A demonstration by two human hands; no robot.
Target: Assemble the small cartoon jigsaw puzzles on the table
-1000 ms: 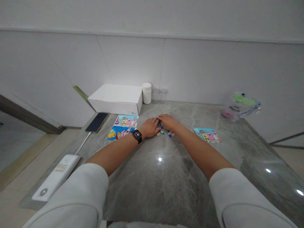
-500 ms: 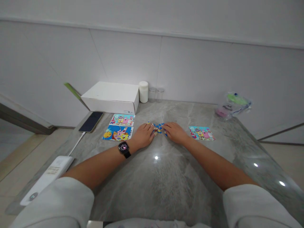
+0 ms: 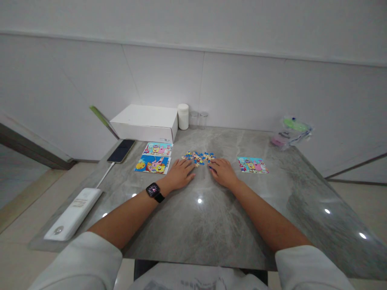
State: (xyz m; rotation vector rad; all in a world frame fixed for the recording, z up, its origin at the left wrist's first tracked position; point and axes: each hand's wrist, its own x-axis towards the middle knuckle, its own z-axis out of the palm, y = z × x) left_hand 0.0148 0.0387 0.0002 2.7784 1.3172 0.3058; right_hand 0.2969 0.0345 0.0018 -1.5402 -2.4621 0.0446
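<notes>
A loose pile of small jigsaw puzzle pieces (image 3: 199, 157), blue, yellow and cream, lies on the grey marble-look table (image 3: 193, 229). At the pile's left edge my left hand (image 3: 180, 174) rests with its fingers stretched out, a black watch on the wrist. My right hand (image 3: 223, 172) lies at the right edge, fingers extended and fingertips by the pieces. Neither hand visibly grips a piece. Left of my left hand are two cartoon picture cards, an upper one (image 3: 158, 149) and a lower one (image 3: 152, 164). Another cartoon card (image 3: 253, 165) lies right of my right hand.
A white box (image 3: 143, 123), a white bottle (image 3: 183, 117) and two clear glasses (image 3: 198, 120) stand at the back. On the left, a phone (image 3: 121, 151) is cabled to a white power strip (image 3: 74, 213). A plastic bag (image 3: 292, 133) lies back right.
My hands have moved slightly apart and back from the puzzle pieces, which now show as a wider, flatter spread. The camera view has shifted a little.
</notes>
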